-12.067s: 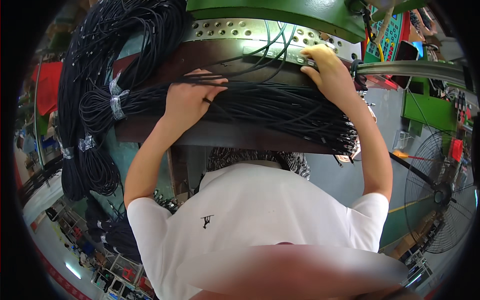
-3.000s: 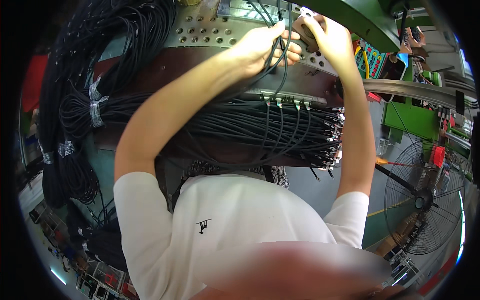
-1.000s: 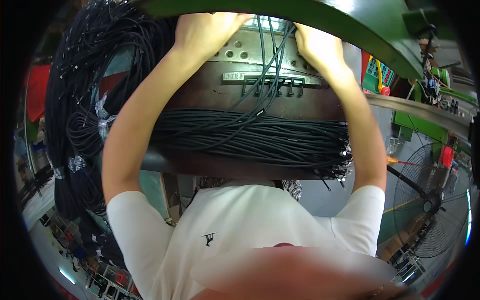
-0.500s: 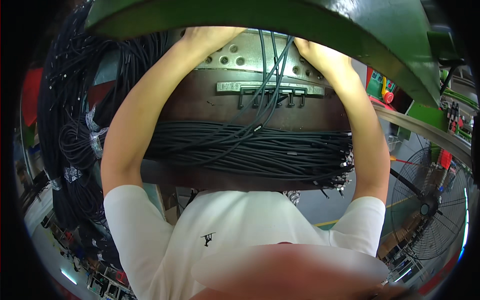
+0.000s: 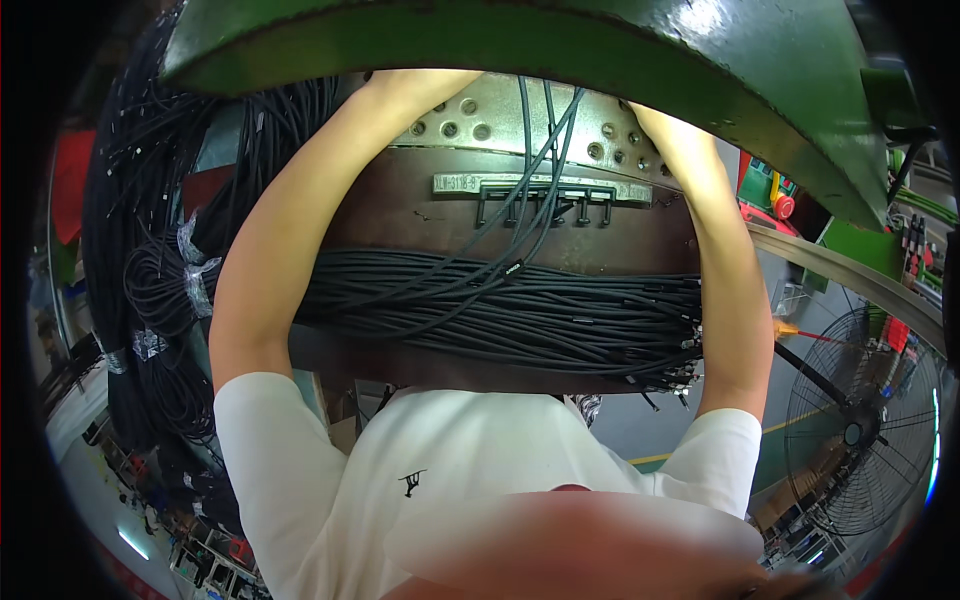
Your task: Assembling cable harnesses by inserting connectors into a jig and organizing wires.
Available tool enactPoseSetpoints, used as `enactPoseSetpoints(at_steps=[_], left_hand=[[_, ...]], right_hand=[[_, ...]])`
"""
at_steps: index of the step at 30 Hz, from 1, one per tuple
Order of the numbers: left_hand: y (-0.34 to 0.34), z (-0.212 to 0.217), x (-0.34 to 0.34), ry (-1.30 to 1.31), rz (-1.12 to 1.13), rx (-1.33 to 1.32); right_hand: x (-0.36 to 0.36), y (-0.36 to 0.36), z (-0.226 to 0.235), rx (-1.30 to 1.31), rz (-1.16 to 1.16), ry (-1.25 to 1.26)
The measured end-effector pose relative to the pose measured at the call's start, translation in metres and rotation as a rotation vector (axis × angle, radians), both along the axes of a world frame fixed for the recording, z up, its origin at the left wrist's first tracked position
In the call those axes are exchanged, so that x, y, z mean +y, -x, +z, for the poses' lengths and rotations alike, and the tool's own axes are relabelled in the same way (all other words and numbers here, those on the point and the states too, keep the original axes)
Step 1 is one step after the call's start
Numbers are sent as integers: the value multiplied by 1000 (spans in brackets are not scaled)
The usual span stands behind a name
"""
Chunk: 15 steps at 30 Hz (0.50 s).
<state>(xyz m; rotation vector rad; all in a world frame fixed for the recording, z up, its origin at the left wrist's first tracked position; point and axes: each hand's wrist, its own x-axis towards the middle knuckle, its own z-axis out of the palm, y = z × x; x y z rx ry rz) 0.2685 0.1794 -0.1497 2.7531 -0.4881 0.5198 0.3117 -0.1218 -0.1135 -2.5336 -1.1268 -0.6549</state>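
Under a curved green machine housing [image 5: 560, 50], both forearms reach up and away from the camera; the left hand and right hand are hidden behind the housing's edge, so their grip cannot be told. Several thin black cables [image 5: 535, 130] run down between the arms, across a perforated metal plate [image 5: 480, 115], to a thick bundle of black cables [image 5: 520, 315] lying across the brown bench [image 5: 400, 200].

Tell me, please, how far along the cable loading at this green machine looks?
Done: several black cables already run through the slotted metal bar on the brown platen. In hand: both forearms reach under the green housing, which hides the hands, so what they hold cannot be told. Left: a thick bundle of black cables lies across the front, and more coils hang at the left.
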Motion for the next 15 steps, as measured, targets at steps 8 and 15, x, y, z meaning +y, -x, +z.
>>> enactPoseSetpoints(at_steps=[8, 15], left_hand=[[43, 71, -37, 117, 30, 87], [284, 140, 4, 543, -453, 1486]], right_hand=[[12, 39, 49, 463, -158, -119], [-185, 239, 47, 107, -502, -894]])
